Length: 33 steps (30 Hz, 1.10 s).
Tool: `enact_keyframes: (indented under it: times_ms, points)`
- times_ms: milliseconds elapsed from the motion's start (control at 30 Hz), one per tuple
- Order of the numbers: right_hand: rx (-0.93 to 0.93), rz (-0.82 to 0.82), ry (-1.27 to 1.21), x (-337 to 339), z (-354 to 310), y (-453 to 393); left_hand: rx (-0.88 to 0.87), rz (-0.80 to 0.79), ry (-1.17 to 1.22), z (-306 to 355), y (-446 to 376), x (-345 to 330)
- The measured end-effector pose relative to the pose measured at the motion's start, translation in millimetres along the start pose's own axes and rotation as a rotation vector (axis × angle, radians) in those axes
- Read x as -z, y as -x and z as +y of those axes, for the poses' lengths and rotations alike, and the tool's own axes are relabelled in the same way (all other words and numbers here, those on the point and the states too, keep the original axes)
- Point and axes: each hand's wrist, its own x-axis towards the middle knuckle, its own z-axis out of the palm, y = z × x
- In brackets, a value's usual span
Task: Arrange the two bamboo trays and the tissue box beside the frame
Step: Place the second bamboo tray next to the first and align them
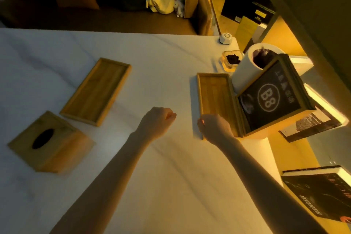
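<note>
One bamboo tray (213, 93) lies flat against the left side of the wooden frame (273, 99), which holds a dark "B8" sign. My right hand (214, 129) grips this tray's near end. The other bamboo tray (96, 90) lies at an angle left of centre on the white table (161, 62). The bamboo tissue box (51, 142), with a dark oval slot on top, stands at the near left. My left hand (157, 121) is closed in a fist above the table between the two trays, holding nothing.
Behind the frame stand a white cylinder (247, 68) with a dark opening, a small glass dish (232, 60) of dark stuff and a small white device (226, 38). Dark books (322, 195) lie at the right edge. The table's far edge meets a dark floor.
</note>
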Motion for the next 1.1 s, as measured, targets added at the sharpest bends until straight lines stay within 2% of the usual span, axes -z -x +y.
enact_keyframes:
  times_ms: [267, 400, 533, 600, 700, 833, 900, 1000, 1100]
  points:
    - [0.166, 0.244, -0.037, 7, -111, -38, -0.019, 0.163, -0.135, -86, 21, 96]
    - [0.230, 0.274, -0.164, -5, -166, -50, -0.049, 0.262, -0.182, -133, 22, 130]
    - [0.250, 0.215, -0.191, -36, -210, -57, -0.034, 0.276, -0.228, -189, 16, 146]
    - [0.227, 0.159, -0.194, -54, -225, -60, -0.026, 0.250, -0.310, -219, 10, 149]
    - [0.184, 0.063, -0.203, -84, -241, -66, -0.009, 0.113, -0.424, -259, -2, 147]
    - [0.098, -0.062, -0.279, -117, -258, -72, 0.139, -0.094, -0.493, -292, -17, 143]
    - [0.079, -0.103, -0.263, -128, -265, -75, 0.243, -0.159, -0.429, -299, -21, 141]
    - [0.048, -0.146, -0.275, -142, -277, -77, 0.412, -0.213, -0.184, -304, -26, 141]
    - [0.013, -0.156, -0.315, -151, -287, -77, 0.409, -0.122, -0.019, -303, -25, 142]
